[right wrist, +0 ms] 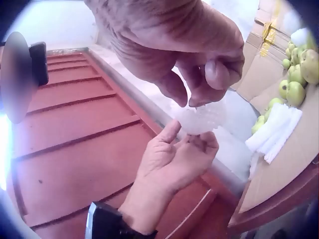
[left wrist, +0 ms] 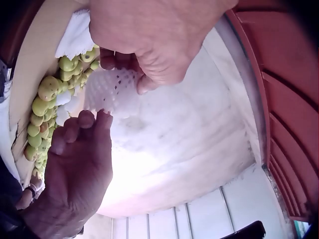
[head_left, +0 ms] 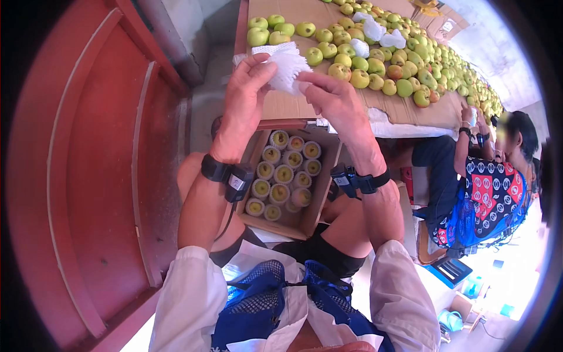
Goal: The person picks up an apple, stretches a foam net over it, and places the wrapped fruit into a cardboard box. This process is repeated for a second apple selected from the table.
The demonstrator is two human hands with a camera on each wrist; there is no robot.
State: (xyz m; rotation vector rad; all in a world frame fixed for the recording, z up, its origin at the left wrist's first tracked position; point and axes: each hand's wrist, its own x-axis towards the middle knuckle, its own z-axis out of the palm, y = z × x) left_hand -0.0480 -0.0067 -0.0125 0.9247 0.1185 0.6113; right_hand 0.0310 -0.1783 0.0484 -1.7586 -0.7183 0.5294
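Observation:
A white foam net sleeve (head_left: 287,69) is held up between my two hands, over the near edge of the apple table. My left hand (head_left: 247,88) pinches one side of it between thumb and fingers. With thumb and fingertips, my right hand (head_left: 337,102) pinches the opposite edge. In the left wrist view the diamond-shaped holes of the net sleeve (left wrist: 113,89) show, and no apple is seen inside. Below my hands a cardboard box (head_left: 332,154) holds several apples (head_left: 283,174) in white foam nets, standing in rows.
Loose green and yellow apples (head_left: 375,66) cover much of the cardboard-topped table (head_left: 287,108). More white foam nets (right wrist: 274,133) lie flat near its edge. A red panelled door (head_left: 88,158) stands at the left. Another person (head_left: 489,188) sits at the right, hands at the apples.

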